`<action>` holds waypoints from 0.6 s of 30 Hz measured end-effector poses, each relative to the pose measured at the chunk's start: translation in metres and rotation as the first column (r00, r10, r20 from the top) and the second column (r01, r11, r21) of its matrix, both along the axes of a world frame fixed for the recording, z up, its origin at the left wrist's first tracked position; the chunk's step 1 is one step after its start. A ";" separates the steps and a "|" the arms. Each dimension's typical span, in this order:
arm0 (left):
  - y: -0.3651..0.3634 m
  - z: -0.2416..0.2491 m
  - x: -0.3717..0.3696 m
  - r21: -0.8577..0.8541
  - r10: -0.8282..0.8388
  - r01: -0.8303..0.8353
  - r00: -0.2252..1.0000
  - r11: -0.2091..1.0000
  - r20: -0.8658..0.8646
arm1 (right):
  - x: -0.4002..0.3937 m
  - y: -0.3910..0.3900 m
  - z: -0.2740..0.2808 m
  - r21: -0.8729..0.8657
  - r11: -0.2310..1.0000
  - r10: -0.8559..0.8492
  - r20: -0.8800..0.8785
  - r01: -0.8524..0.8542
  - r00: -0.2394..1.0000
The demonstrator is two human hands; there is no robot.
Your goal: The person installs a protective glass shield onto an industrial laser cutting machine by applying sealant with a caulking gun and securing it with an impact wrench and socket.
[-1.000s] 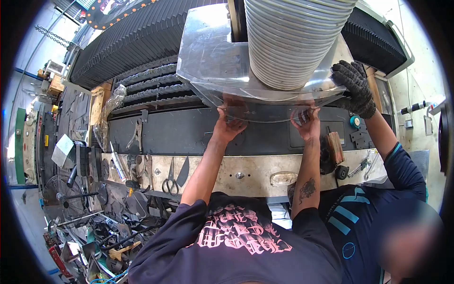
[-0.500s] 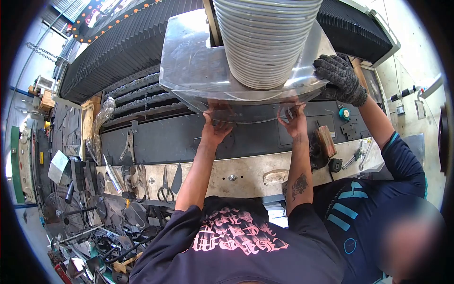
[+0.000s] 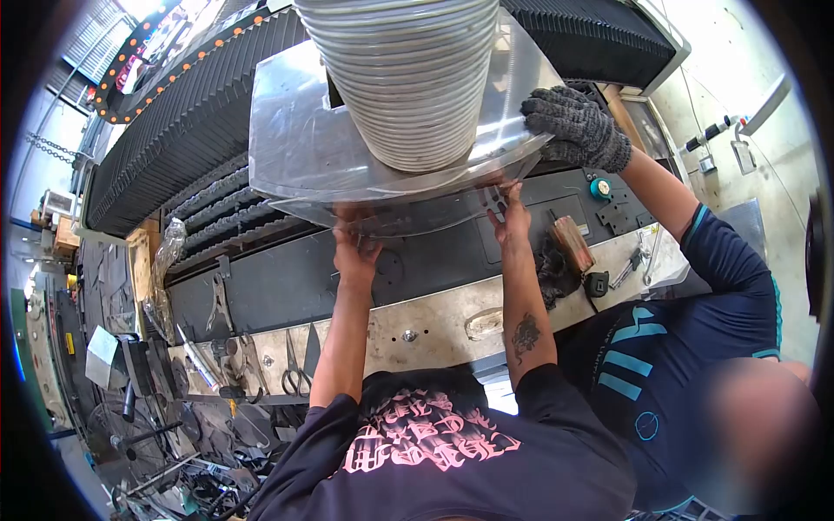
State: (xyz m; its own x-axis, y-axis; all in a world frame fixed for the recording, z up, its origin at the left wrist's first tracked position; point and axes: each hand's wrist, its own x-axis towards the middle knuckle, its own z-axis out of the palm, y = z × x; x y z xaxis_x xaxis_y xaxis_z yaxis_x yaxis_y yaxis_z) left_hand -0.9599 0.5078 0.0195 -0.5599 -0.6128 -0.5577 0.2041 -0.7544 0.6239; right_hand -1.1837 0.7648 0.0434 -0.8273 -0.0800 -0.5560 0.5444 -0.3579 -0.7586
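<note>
A wide clear plastic hood [image 3: 287,130] with a thick ribbed hose [image 3: 408,95] standing on it fills the top middle of the view. At its front lower rim, my left hand [image 3: 354,253] grips the left part, fingers curled up beneath the edge. My right hand [image 3: 512,215] holds the same rim farther right, fingertips partly seen through the plastic. Another person's gloved hand [image 3: 578,126] rests on the hood's right corner. Below the hood lies a dark machine bed [image 3: 417,273].
Along the pale front ledge [image 3: 391,326] lie scissors [image 3: 296,369], a silicone-type tube [image 3: 198,356] and a tape measure [image 3: 596,284]. A teal round tape [image 3: 600,188] sits at right. Black bellows [image 3: 165,143] run behind. The co-worker [image 3: 678,347] stands close at my right.
The hood and hose have shifted left in the view, with both my hands and the gloved hand still on the hood. The surroundings have shifted left too, as the camera turned slightly.
</note>
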 end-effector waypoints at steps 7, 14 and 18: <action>0.009 0.049 0.007 -0.064 -0.115 0.111 0.991 0.992 -0.062 | -0.004 0.011 0.018 -0.192 0.974 0.094 -0.139 -0.120 0.986; -0.002 0.067 0.009 -0.095 -0.313 0.308 0.948 0.947 -0.048 | -0.026 0.021 0.044 -0.185 0.931 0.319 -0.008 -0.315 0.948; -0.019 0.067 0.018 -0.032 -0.370 0.370 0.915 0.929 -0.163 | -0.036 0.026 0.034 -0.287 0.861 0.421 -0.062 -0.421 0.905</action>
State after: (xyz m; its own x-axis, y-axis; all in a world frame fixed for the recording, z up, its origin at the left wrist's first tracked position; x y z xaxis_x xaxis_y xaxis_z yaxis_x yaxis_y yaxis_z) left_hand -0.9414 0.4887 0.0861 -0.8296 -0.3451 -0.4390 0.0098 -0.7950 0.6065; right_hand -1.2194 0.7904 0.0775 -0.6775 -0.5763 -0.4570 0.6940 -0.2953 -0.6566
